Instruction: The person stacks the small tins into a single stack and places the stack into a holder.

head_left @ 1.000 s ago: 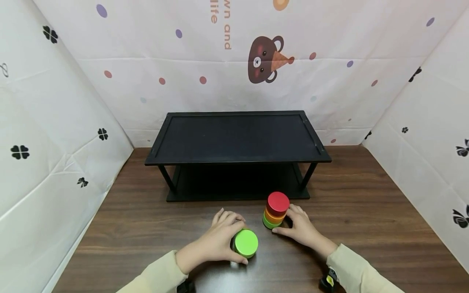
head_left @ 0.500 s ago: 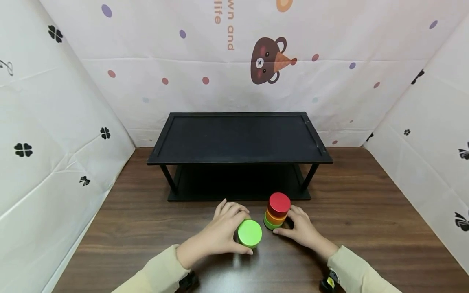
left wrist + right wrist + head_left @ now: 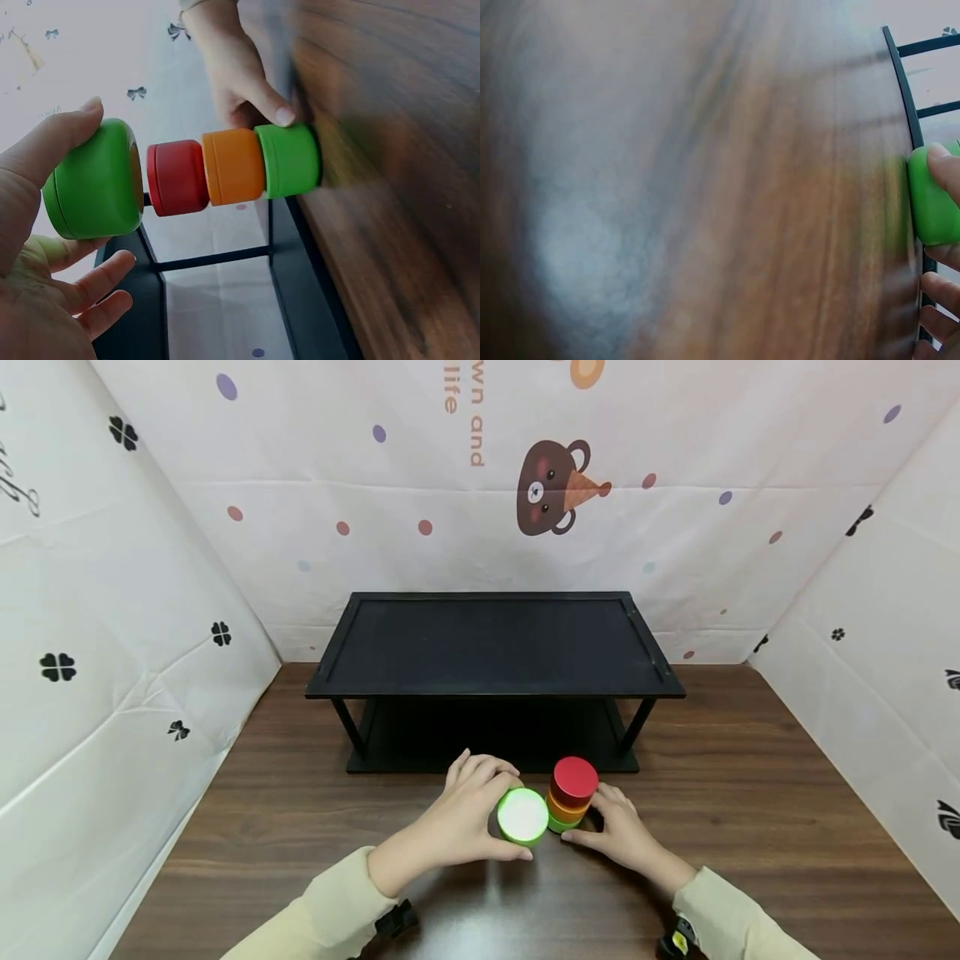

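Note:
My left hand [image 3: 468, 827] grips a green lidded round jar [image 3: 522, 817] between thumb and fingers, raised off the table. Just right of it stands an upright stack: a red jar [image 3: 575, 779] on top, an orange jar [image 3: 235, 166] in the middle and a second green jar [image 3: 289, 159] at the bottom. My right hand [image 3: 621, 831] holds that bottom green jar from the right, its thumb on the near side. In the left wrist view the raised jar is beyond the red end of the stack, with a small gap between. Part of the right hand's fingers is hidden behind the stack.
A black two-level rack [image 3: 487, 643] stands behind the hands on the brown wooden table [image 3: 720, 760]. The stack is close to the front edge of its lower shelf [image 3: 480, 735]. Printed white sheets [image 3: 315, 443] enclose the back and sides.
My left hand has lifted the green jar and carried it forward and right, toward the stack. The right hand stays at the bottom jar. The head view has shifted slightly.

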`<state>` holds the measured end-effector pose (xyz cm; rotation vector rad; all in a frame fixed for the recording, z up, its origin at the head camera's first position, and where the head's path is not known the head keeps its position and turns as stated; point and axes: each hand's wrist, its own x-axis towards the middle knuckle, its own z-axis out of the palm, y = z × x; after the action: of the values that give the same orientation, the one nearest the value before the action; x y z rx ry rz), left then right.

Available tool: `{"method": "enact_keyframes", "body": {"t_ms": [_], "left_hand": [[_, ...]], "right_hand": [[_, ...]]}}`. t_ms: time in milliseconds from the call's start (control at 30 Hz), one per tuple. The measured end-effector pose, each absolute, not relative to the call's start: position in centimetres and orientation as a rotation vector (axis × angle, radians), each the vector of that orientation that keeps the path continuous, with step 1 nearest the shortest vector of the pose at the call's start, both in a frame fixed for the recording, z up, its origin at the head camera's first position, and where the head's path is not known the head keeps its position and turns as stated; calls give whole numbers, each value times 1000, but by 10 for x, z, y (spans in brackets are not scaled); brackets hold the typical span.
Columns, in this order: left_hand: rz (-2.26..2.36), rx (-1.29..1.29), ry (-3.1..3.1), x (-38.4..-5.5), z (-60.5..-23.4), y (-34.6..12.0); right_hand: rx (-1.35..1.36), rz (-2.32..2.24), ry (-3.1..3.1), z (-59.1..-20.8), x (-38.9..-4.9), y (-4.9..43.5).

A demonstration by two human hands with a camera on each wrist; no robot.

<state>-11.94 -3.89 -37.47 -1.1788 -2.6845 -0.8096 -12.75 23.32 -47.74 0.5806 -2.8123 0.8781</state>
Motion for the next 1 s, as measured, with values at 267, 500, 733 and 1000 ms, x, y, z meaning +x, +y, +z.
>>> {"method": "enact_keyframes", "body": {"t_ms": [267, 500, 733, 1000], "left_hand": [[-827, -1170, -2663, -125, -362, -29], [-861, -1159, -2642, -131, -356, -21], [-877, -1137, -2624, -135, -355, -16], [-857, -1114, -2632, -142, -351, -7]], "right_hand": [[585, 886, -2805, -476, -127, 234], [588, 898, -2795, -476, -126, 234], [606, 909, -2794, -480, -128, 232], [600, 907, -2776, -477, -126, 232]]}}
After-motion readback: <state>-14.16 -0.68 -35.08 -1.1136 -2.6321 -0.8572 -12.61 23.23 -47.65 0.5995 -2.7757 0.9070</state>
